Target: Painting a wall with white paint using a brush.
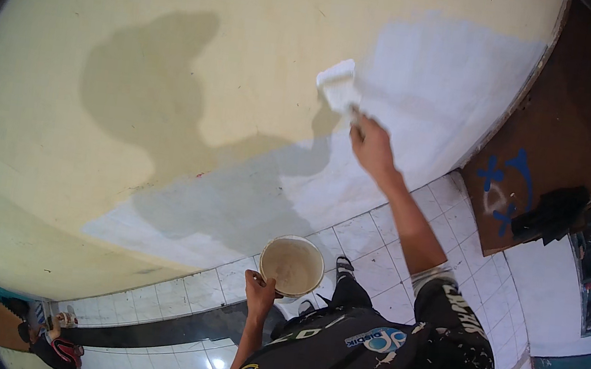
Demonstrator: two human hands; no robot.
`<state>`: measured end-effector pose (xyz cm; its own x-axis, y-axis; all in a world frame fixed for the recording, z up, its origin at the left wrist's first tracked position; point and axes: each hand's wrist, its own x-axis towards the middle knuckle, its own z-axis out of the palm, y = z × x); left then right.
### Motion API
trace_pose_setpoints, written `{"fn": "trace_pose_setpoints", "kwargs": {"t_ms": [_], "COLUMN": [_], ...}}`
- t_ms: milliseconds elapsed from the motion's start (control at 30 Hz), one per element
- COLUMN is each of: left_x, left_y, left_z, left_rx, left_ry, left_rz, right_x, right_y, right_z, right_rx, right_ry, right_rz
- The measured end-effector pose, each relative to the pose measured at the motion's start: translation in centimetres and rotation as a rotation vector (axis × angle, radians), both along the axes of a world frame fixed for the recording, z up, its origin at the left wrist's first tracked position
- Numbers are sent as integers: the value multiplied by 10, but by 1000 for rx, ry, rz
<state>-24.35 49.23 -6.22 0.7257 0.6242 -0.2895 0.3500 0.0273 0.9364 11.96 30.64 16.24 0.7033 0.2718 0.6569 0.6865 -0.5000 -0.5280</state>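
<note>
A wide paintbrush [338, 90] with white-coated bristles is against the pale yellow wall [39, 50], at the edge of a white painted patch [442, 70]. My right hand [373, 144] is closed round its handle, arm stretched up and forward. Lower down, close to my body, my left hand [259, 292] grips the near left side of a round bucket [293, 248] at its rim. The bucket is tilted open toward me, its inside smeared whitish; how much paint it holds I cannot tell. White paint also covers a strip along the lower wall.
White tiles [171, 298] cover the floor, with a dark strip [145, 328] running left. A brown panel with blue marks [509, 185] stands at right, dark cloth [554, 212] beside it. Another person [54, 347] is at far lower left. My shadow falls across the wall.
</note>
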Motion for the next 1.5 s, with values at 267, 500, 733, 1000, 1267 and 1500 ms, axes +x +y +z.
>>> {"fn": "trace_pose_setpoints", "kwargs": {"t_ms": [267,500,733,1000,1267,1500], "left_x": [-11,-18,-18,-21,20,58], "left_y": [-5,3,-6,-4,-27,-48], "left_z": [20,16,42,18,60,74], "left_rx": [-90,55,-13,80,45,-20], "left_ry": [8,10,58,113,59,-25], "left_rz": [44,73,90,149,160,157], "right_x": [-8,11,30,9,43,28], "right_y": [-9,-11,8,-18,-27,-46], "right_z": [-87,162,134,-152,12,204], "right_rx": [-277,-88,139,-274,-245,-120], "right_ry": [422,-54,-250,326,373,59], "right_rz": [-50,-41,-48,-107,-19,25]}}
